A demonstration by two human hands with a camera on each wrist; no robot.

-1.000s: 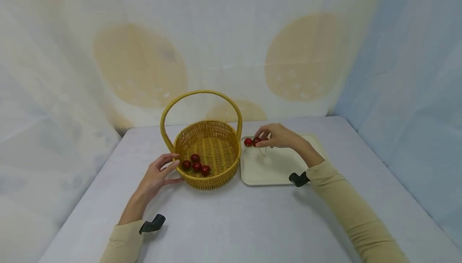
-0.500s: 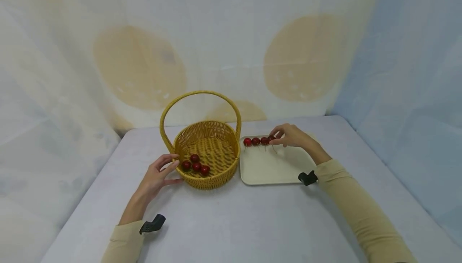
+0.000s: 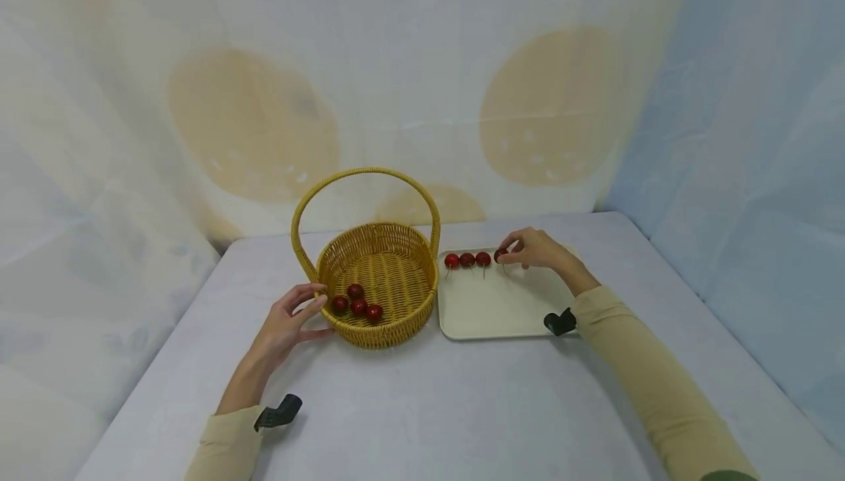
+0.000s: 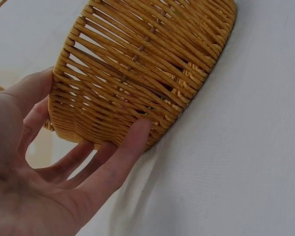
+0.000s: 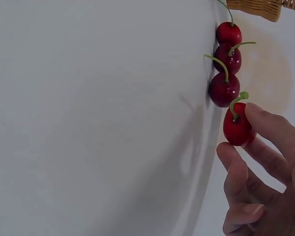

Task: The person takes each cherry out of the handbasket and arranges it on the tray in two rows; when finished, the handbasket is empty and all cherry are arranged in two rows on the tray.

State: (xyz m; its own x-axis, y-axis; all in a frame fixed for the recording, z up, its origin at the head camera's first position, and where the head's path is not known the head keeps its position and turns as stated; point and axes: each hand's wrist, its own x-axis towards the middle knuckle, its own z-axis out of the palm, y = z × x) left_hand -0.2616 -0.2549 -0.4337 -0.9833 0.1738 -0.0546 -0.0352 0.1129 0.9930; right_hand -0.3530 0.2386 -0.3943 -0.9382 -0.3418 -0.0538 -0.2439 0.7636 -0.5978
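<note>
At the left side of the yellow wicker basket (image 3: 416,305), my left hand (image 3: 284,323) holds the rim, with fingertips against the woven outer wall (image 4: 137,64). Several dark red cherries (image 3: 359,306) lie in the basket's front left part. My right hand (image 3: 535,248) pinches a red cherry (image 5: 238,125) between thumb and fingers, its green stem facing the wrist camera. That cherry is over the back edge of the cream tray (image 3: 502,312). Three stemmed cherries (image 5: 225,90) stand in a row along this edge, just left of the held one, with a small gap.
The basket's tall arched handle (image 3: 366,171) rises above it. The tray stands just right of the basket on a white-covered table (image 3: 422,408). Patterned cloth (image 3: 409,85) hangs behind the table and at both sides.
My right hand has moved right along the tray's back edge. Three cherries now show in a row, and the pinched one has shifted slightly apart from them. The left hand stays at the basket.
</note>
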